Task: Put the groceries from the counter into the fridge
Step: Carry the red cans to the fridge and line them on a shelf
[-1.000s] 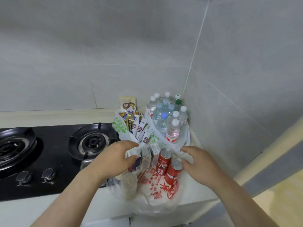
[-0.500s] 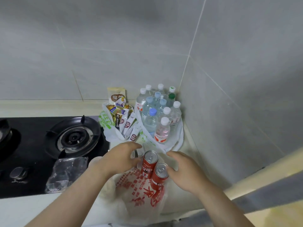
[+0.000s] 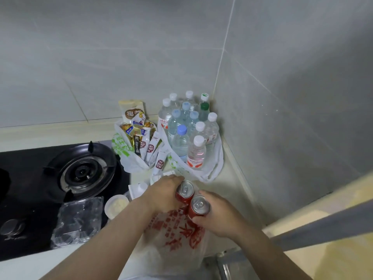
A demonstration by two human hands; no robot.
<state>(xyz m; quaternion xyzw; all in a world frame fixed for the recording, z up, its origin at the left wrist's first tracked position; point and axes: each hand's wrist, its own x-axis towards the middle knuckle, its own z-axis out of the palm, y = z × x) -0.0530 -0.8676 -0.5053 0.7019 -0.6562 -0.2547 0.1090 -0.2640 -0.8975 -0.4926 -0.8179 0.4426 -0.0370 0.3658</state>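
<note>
Two red drink cans stand in a thin plastic bag with red print (image 3: 177, 237) at the counter's front edge. My left hand (image 3: 161, 196) grips the far can (image 3: 185, 191). My right hand (image 3: 217, 215) grips the near can (image 3: 198, 207). Behind them, a white bag holds several water bottles (image 3: 189, 130) in the tiled corner. Beside that bag on its left, a white-and-green bag (image 3: 121, 148) is full of snack sachets. The fridge is not in view.
A black gas hob (image 3: 80, 172) fills the left side of the counter. A crumpled clear plastic tray (image 3: 77, 221) and a small round lidded tub (image 3: 116, 205) lie beside it. Small white cartons (image 3: 139, 188) sit behind my left hand. Tiled walls close the corner.
Both hands have closed in from the bag's sides and now grip the two cans, which have risen a little out of the bag. The view has shifted to the right.
</note>
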